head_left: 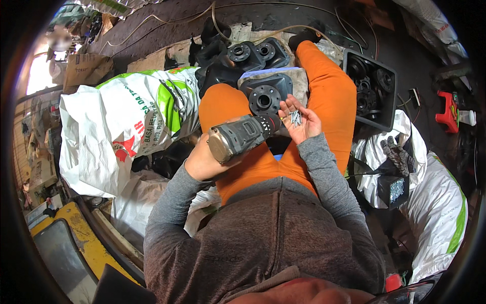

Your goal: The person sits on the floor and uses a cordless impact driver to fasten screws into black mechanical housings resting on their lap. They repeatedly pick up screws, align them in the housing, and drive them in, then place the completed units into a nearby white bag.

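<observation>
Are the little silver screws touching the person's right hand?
Touching. The head view plainly shows the silver screws lying in a small pile on the upturned palm of the right hand.

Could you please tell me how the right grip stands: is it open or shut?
Open, slightly cupped: the right grip shows its palm, and silver screws lie loose and uncovered on it.

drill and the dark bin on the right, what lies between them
In the head view, the right hand, palm up with screws, then the right leg, lie between drill and bin.
</observation>
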The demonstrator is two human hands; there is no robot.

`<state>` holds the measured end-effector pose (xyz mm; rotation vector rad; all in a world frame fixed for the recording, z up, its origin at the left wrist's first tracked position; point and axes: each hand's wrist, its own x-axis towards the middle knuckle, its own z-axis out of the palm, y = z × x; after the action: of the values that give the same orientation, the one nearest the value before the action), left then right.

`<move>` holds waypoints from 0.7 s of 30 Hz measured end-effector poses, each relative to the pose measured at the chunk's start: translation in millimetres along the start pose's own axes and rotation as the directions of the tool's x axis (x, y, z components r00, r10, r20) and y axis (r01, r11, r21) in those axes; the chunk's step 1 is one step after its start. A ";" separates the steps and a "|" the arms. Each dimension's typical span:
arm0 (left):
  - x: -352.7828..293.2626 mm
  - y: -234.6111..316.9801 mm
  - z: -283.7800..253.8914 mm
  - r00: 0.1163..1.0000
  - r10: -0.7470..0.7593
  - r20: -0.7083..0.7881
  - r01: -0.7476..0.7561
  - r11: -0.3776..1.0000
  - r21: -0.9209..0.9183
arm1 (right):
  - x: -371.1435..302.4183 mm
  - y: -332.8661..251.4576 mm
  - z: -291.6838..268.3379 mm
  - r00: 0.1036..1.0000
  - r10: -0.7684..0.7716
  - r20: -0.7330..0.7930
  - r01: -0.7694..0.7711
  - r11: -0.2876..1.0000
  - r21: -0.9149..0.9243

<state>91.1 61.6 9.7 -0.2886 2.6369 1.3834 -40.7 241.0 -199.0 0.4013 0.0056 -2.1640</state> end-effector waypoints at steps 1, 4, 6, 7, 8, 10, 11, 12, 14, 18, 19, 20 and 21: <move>-2.0 -0.3 1.7 1.000 -0.026 -0.002 0.026 0.999 -0.026 | -0.7 3.1 2.0 1.000 0.012 0.014 -0.012 0.999 -0.029; -7.0 -5.8 1.9 1.000 -0.028 -0.010 0.028 0.999 -0.015 | -2.5 10.5 5.3 0.999 0.041 0.032 -0.040 0.999 -0.033; -9.3 -8.2 0.2 0.999 -0.033 -0.010 0.033 0.999 -0.006 | -3.7 15.9 6.8 0.999 0.029 -0.032 -0.031 0.998 -0.060; -10.5 -8.5 -0.9 0.999 -0.050 -0.008 0.050 0.999 -0.016 | -4.1 16.8 6.9 0.998 0.034 -0.055 -0.037 0.997 -0.064; -11.4 -9.1 -1.6 0.998 -0.067 -0.005 0.067 0.997 -0.026 | -4.3 17.5 6.9 0.996 0.039 -0.079 -0.044 0.997 -0.069; -11.7 -9.6 0.6 0.998 -0.052 -0.028 0.052 0.998 -0.018 | -4.7 20.0 8.8 0.993 0.047 -0.109 -0.056 0.995 -0.085; -11.6 -10.5 1.5 0.998 -0.044 -0.039 0.044 0.999 -0.015 | -4.4 22.0 9.7 0.992 0.049 -0.115 -0.060 0.993 -0.098; -12.3 -11.8 1.5 0.998 -0.045 -0.035 0.044 0.999 -0.009 | -4.2 23.5 10.6 0.991 0.053 -0.120 -0.066 0.992 -0.110; -13.5 -14.6 1.4 0.999 -0.044 -0.026 0.045 0.999 0.001 | -3.3 24.6 9.9 0.990 0.071 -0.125 -0.083 0.992 -0.095; -13.5 -14.5 -0.1 0.997 -0.076 -0.011 0.076 0.997 -0.012 | -3.1 23.4 12.5 0.989 0.109 -0.101 -0.119 0.988 -0.098; -14.3 -13.0 -1.2 0.996 -0.094 -0.007 0.093 0.995 -0.022 | -3.3 25.0 16.8 0.986 0.106 -0.131 -0.121 0.986 -0.113; -15.2 -12.2 -2.0 0.994 -0.110 -0.003 0.110 0.993 -0.031 | -3.2 27.3 21.6 0.982 0.103 -0.160 -0.124 0.984 -0.127; -15.7 -11.8 -2.7 0.994 -0.106 0.004 0.106 0.994 -0.019 | -3.6 28.5 26.9 0.977 0.098 -0.189 -0.125 0.982 -0.141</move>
<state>109.0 54.4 5.2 -0.4227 2.5662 1.3754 -23.7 223.0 -168.4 0.4973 0.2441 -1.9940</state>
